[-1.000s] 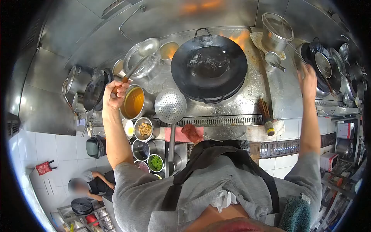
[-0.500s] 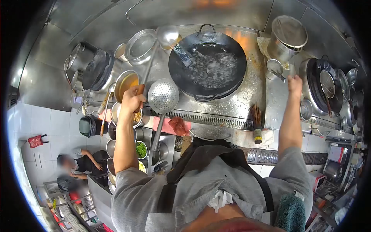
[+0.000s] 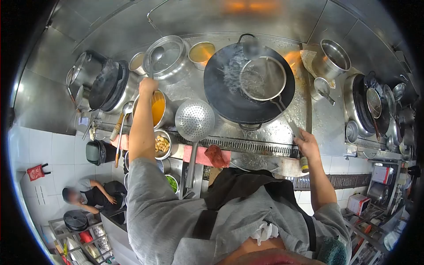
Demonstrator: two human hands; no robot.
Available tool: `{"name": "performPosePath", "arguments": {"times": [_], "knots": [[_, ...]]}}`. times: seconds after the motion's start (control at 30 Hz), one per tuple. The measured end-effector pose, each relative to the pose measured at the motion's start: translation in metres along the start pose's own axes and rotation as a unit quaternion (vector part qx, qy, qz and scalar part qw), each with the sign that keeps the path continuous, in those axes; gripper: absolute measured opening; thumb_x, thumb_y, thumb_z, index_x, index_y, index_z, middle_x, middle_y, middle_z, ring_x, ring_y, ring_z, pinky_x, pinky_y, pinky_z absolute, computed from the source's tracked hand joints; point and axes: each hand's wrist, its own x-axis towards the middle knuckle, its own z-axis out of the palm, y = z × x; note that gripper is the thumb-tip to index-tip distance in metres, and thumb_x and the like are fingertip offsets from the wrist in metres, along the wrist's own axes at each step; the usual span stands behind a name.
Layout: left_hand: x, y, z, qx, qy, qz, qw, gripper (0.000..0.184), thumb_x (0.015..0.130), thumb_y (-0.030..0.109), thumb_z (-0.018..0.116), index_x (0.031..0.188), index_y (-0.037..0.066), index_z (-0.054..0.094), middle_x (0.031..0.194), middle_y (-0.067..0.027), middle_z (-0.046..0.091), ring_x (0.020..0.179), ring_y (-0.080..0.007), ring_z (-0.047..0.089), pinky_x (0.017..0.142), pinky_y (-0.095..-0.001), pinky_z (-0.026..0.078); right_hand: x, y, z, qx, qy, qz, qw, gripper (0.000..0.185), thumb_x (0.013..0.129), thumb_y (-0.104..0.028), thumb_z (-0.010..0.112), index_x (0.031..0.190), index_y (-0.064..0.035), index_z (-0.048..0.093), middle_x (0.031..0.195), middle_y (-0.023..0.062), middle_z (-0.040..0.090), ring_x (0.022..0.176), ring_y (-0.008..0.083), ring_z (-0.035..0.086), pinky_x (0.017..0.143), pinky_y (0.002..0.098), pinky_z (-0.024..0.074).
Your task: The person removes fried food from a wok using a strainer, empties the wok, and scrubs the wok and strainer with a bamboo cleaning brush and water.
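Observation:
My left hand (image 3: 148,85) is closed on the handle of a ladle (image 3: 157,54), whose bowl is over a steel basin (image 3: 167,66) at the back left. In my right hand (image 3: 308,143) is the handle of a round mesh strainer (image 3: 263,78), held over the right part of the black wok (image 3: 225,106). Steaming liquid shows in the wok's left part. A perforated skimmer (image 3: 194,119) rests left of the wok, beside a pot of orange liquid (image 3: 158,110). Below that pot is a bowl of nuts (image 3: 162,144).
Flames show behind the wok's right side. A tall pot (image 3: 334,59) and a small pot (image 3: 321,89) stand to the right, with stacked woks (image 3: 360,106) beyond. A red cloth (image 3: 216,156) lies at the front edge. Another person (image 3: 99,196) is at the lower left.
The strainer has come off the tall pot and over the wok, with my right hand moving down and left. My left hand has brought the ladle from the wok's left edge to the basin.

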Motion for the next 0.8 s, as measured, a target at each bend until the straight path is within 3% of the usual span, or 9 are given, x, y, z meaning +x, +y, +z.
{"name": "performPosePath", "arguments": {"times": [0.03, 0.07, 0.13, 0.17, 0.23, 0.27, 0.5, 0.67, 0.8], "knots": [[0.028, -0.006, 0.011, -0.001, -0.002, 0.004, 1.000, 0.027, 0.072, 0.013, 0.055, 0.092, -0.003, 0.066, 0.095, -0.0219, 0.066, 0.088, -0.0309, 0.065, 0.072, -0.0408, 0.052, 0.000, -0.008, 0.007, -0.001, 0.004, 0.002, 1.000, 0.045, 0.080, -0.015, 0.063, 0.120, 0.0029, 0.056, 0.063, 0.0060, 0.059, 0.049, 0.0120, 0.052, 0.048, 0.0274, 0.0415], [0.051, -0.009, 0.019, -0.197, -0.093, -0.042, 0.975, 0.018, 0.072, 0.010, 0.054, 0.082, -0.001, 0.063, 0.087, -0.0195, 0.065, 0.075, -0.0271, 0.063, 0.060, -0.0386, 0.050, 0.000, -0.019, 0.016, 0.033, -0.006, 0.038, 0.999, 0.044, 0.081, -0.018, 0.064, 0.119, 0.0025, 0.057, 0.062, 0.0042, 0.058, 0.048, 0.0104, 0.049, 0.045, 0.0262, 0.0389], [0.052, -0.003, 0.021, -0.597, -0.165, -0.099, 0.779, 0.010, 0.070, 0.002, 0.052, 0.062, 0.006, 0.047, 0.065, -0.0087, 0.052, 0.049, -0.0150, 0.047, 0.036, -0.0262, 0.035, 0.001, -0.021, 0.026, 0.065, 0.021, 0.061, 0.996, 0.044, 0.083, -0.024, 0.066, 0.117, 0.0025, 0.059, 0.064, 0.0041, 0.059, 0.051, 0.0090, 0.051, 0.046, 0.0245, 0.0404], [0.040, -0.003, 0.014, -0.594, -0.166, -0.097, 0.781, 0.010, 0.070, 0.002, 0.052, 0.062, 0.006, 0.047, 0.065, -0.0087, 0.052, 0.049, -0.0150, 0.047, 0.036, -0.0262, 0.035, -0.001, -0.017, 0.025, 0.068, 0.023, 0.062, 0.996, 0.044, 0.083, -0.024, 0.066, 0.117, 0.0025, 0.059, 0.064, 0.0041, 0.059, 0.051, 0.0090, 0.051, 0.046, 0.0245, 0.0404], [0.031, -0.007, 0.007, -0.792, -0.233, -0.082, 0.558, 0.014, 0.071, -0.001, 0.051, 0.063, 0.006, 0.041, 0.062, -0.0059, 0.046, 0.050, -0.0143, 0.046, 0.038, -0.0211, 0.035, -0.013, -0.004, 0.022, 0.018, 0.189, -0.085, 0.978, 0.043, 0.084, -0.023, 0.065, 0.117, 0.0030, 0.058, 0.070, 0.0053, 0.062, 0.061, 0.0086, 0.055, 0.053, 0.0228, 0.0436], [0.040, -0.015, 0.009, -0.801, -0.298, -0.076, 0.514, 0.016, 0.072, -0.002, 0.049, 0.066, 0.007, 0.037, 0.061, -0.0038, 0.041, 0.050, -0.0129, 0.043, 0.039, -0.0182, 0.034, -0.024, 0.002, 0.015, 0.084, 0.195, -0.040, 0.976, 0.041, 0.086, -0.022, 0.064, 0.117, 0.0037, 0.058, 0.077, 0.0062, 0.063, 0.068, 0.0078, 0.056, 0.059, 0.0217, 0.0450], [-0.070, -0.017, -0.050, -0.758, -0.329, 0.000, 0.564, 0.006, 0.076, 0.004, 0.049, 0.076, 0.001, 0.044, 0.067, -0.0059, 0.045, 0.051, -0.0090, 0.043, 0.039, -0.0170, 0.034, -0.100, 0.114, 0.007, 0.012, 0.157, 0.094, 0.983, 0.029, 0.087, -0.022, 0.062, 0.099, 0.0040, 0.066, 0.058, 0.0052, 0.058, 0.049, 0.0106, 0.054, 0.045, 0.0258, 0.0428], [-0.175, -0.011, -0.100, -0.719, -0.367, -0.008, 0.590, 0.035, 0.075, 0.005, 0.050, 0.106, -0.012, 0.045, 0.073, -0.0061, 0.049, 0.050, -0.0059, 0.042, 0.039, -0.0149, 0.034, -0.113, 0.150, 0.012, -0.101, 0.102, 0.095, 0.985, 0.029, 0.085, -0.025, 0.062, 0.097, 0.0008, 0.067, 0.057, 0.0090, 0.059, 0.044, 0.0144, 0.054, 0.044, 0.0293, 0.0434], [-0.237, -0.010, -0.114, -0.701, -0.382, -0.006, 0.602, 0.042, 0.074, 0.005, 0.051, 0.111, -0.014, 0.044, 0.076, -0.0085, 0.052, 0.045, -0.0066, 0.042, 0.035, -0.0145, 0.034, -0.106, 0.148, -0.001, -0.060, 0.086, 0.124, 0.987, 0.028, 0.085, -0.025, 0.062, 0.092, 0.0018, 0.067, 0.056, 0.0095, 0.059, 0.045, 0.0142, 0.056, 0.044, 0.0296, 0.0434]]}}
